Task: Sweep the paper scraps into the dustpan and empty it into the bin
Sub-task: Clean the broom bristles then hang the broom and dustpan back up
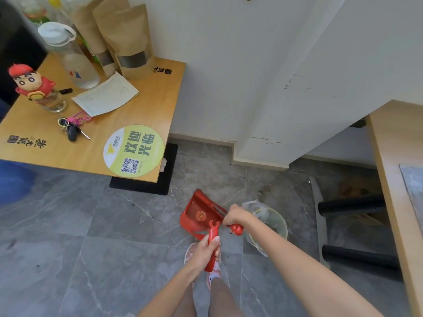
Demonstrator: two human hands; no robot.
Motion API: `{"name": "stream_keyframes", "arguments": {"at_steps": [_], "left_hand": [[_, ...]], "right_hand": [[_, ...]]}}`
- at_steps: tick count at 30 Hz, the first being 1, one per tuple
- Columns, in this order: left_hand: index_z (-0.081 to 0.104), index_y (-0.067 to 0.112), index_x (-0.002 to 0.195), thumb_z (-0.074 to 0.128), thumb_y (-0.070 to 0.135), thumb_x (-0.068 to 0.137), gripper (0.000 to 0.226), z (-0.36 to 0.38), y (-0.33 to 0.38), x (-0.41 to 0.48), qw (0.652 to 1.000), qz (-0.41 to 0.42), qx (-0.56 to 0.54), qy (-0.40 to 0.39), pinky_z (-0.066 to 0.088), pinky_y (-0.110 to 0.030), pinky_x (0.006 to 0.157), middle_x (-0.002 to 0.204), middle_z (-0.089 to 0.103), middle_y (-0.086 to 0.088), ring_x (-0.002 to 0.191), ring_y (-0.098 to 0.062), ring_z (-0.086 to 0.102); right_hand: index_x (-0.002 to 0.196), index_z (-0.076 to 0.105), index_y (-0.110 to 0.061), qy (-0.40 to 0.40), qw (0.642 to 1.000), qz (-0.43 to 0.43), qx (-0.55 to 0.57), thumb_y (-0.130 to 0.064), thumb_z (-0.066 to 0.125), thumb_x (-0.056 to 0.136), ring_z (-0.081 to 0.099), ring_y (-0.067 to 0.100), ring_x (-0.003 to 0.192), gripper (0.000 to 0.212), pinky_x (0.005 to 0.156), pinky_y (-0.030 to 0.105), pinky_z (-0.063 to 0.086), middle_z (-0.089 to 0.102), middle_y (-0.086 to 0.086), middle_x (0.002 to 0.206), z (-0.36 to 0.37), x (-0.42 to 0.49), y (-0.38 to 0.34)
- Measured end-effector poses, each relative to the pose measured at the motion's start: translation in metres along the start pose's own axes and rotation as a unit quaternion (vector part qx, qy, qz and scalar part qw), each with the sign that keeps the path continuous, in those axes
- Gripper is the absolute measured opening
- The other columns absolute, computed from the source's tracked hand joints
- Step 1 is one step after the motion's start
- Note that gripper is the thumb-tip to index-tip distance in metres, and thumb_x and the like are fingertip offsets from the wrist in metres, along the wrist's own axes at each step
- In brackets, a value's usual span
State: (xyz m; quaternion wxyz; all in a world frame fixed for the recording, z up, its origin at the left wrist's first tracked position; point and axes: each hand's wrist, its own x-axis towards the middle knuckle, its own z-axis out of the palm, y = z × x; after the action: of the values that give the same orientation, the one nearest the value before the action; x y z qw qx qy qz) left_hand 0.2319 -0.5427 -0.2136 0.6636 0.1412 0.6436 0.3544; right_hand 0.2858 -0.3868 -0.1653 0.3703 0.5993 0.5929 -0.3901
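A red dustpan [196, 213] hangs above the grey floor, its pan tipped up and facing me. My left hand [206, 248] is closed around its long red handle [212, 239]. Beside it, my right hand [235, 216] grips a small brush by its red knob-ended handle [237, 229], at the dustpan's right edge. Just right of both hands stands a pale round bin [277, 223] lined with a clear plastic bag. I see no paper scraps on the floor or in the pan.
A wooden table [142, 110] at the left carries bottles, brown pouches, a paper sheet, keys and a round yellow sign. Its black base [146, 186] rests on the floor. A second table edge [393, 179] and black legs [352, 204] stand at the right. A white wall is behind.
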Motion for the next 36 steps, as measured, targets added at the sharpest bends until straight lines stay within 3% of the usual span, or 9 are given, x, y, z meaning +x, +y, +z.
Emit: {"name": "stream_keyframes", "arguments": {"at_steps": [4, 7, 8, 15, 19, 23, 29, 33, 36], "left_hand": [[0.044, 0.005, 0.079, 0.042, 0.007, 0.1, 0.021, 0.0, -0.001, -0.001, 1.0, -0.003, -0.001, 0.009, 0.04, -0.014, 0.049, 0.046, 0.05, 0.007, 0.041, -0.002, 0.046], [0.044, 0.005, 0.078, 0.042, 0.006, 0.099, 0.021, -0.006, -0.001, 0.0, 1.0, -0.005, -0.004, 0.016, 0.041, -0.013, 0.05, 0.049, 0.051, 0.005, 0.042, -0.002, 0.047], [0.045, 0.006, 0.078, 0.043, 0.006, 0.099, 0.021, -0.008, -0.002, 0.0, 1.0, -0.009, -0.007, 0.018, 0.041, -0.013, 0.05, 0.051, 0.051, 0.004, 0.042, -0.002, 0.048], [0.051, 0.011, 0.09, 0.051, 0.027, 0.097, 0.018, -0.002, -0.007, 0.004, 0.997, -0.067, 0.03, -0.003, 0.046, -0.021, 0.062, 0.069, 0.058, 0.002, 0.055, -0.004, 0.055], [0.035, 0.017, 0.112, 0.066, 0.043, 0.084, 0.05, -0.004, -0.005, 0.005, 0.989, -0.105, 0.092, 0.043, 0.049, -0.027, 0.068, 0.093, 0.059, -0.003, 0.074, -0.013, 0.058], [0.01, 0.029, 0.147, 0.077, 0.036, 0.075, 0.098, -0.012, -0.004, 0.012, 0.994, -0.052, 0.094, 0.036, 0.047, -0.038, 0.099, 0.139, 0.034, -0.006, 0.123, -0.021, 0.046], [0.005, 0.026, 0.152, 0.083, 0.038, 0.065, 0.118, -0.007, -0.006, 0.02, 0.979, 0.004, 0.203, 0.002, 0.034, -0.028, 0.11, 0.147, 0.019, 0.001, 0.136, -0.017, 0.03], [0.009, 0.038, 0.15, 0.081, 0.047, 0.055, 0.12, -0.005, -0.006, 0.025, 0.985, 0.007, 0.173, 0.013, 0.047, -0.036, 0.102, 0.145, 0.036, 0.001, 0.127, -0.017, 0.045], [0.0, 0.036, 0.151, 0.079, 0.032, 0.067, 0.116, -0.006, -0.001, 0.022, 0.985, 0.021, 0.174, 0.005, 0.038, -0.037, 0.11, 0.15, 0.033, 0.003, 0.136, -0.017, 0.036]], "right_hand": [[0.063, 0.045, -0.008, -0.003, 0.995, -0.032, -0.092, -0.013, 0.055, 0.082, 0.072, 0.02, 0.082, 0.022, 0.067, 0.027, 0.054, 0.074, 0.01, 0.084, -0.014, -0.002, -0.006], [0.066, 0.05, -0.006, -0.038, 0.993, -0.034, -0.102, -0.009, 0.048, 0.08, 0.061, 0.015, 0.039, 0.015, 0.05, 0.025, 0.05, 0.059, 0.004, 0.037, -0.023, -0.002, -0.005], [0.068, 0.049, -0.004, -0.053, 0.994, -0.031, -0.091, -0.007, 0.046, 0.082, 0.056, 0.016, 0.034, 0.014, 0.043, 0.023, 0.048, 0.055, 0.007, 0.034, -0.026, -0.003, -0.005], [0.096, 0.047, -0.001, -0.147, 0.987, 0.011, -0.07, -0.003, 0.047, 0.083, 0.048, 0.022, 0.051, 0.013, 0.031, 0.019, 0.043, 0.049, 0.018, 0.073, -0.04, -0.008, -0.031], [0.099, 0.048, -0.003, -0.164, 0.975, 0.004, -0.148, -0.007, 0.047, 0.083, 0.052, 0.021, 0.048, 0.016, 0.035, 0.02, 0.047, 0.051, 0.014, 0.071, -0.033, -0.01, -0.036], [0.08, 0.048, -0.007, -0.139, 0.963, -0.037, -0.227, -0.009, 0.039, 0.087, 0.044, 0.016, 0.024, 0.012, 0.032, 0.017, 0.041, 0.047, 0.009, 0.06, -0.025, -0.023, -0.037], [0.115, 0.052, 0.007, -0.045, 0.97, -0.082, -0.223, -0.007, 0.055, 0.083, 0.052, 0.02, 0.029, 0.036, 0.037, 0.023, 0.047, 0.052, 0.008, 0.031, -0.02, -0.037, -0.043], [0.084, 0.061, -0.004, -0.037, 0.96, -0.081, -0.265, -0.011, 0.059, 0.084, 0.055, 0.017, 0.036, 0.008, 0.037, 0.023, 0.045, 0.056, 0.007, 0.036, -0.016, -0.053, -0.04], [0.069, 0.054, -0.011, -0.04, 0.951, -0.092, -0.293, -0.016, 0.056, 0.088, 0.058, 0.016, 0.041, 0.019, 0.038, 0.023, 0.044, 0.057, 0.004, 0.046, -0.014, -0.057, -0.028]]}}
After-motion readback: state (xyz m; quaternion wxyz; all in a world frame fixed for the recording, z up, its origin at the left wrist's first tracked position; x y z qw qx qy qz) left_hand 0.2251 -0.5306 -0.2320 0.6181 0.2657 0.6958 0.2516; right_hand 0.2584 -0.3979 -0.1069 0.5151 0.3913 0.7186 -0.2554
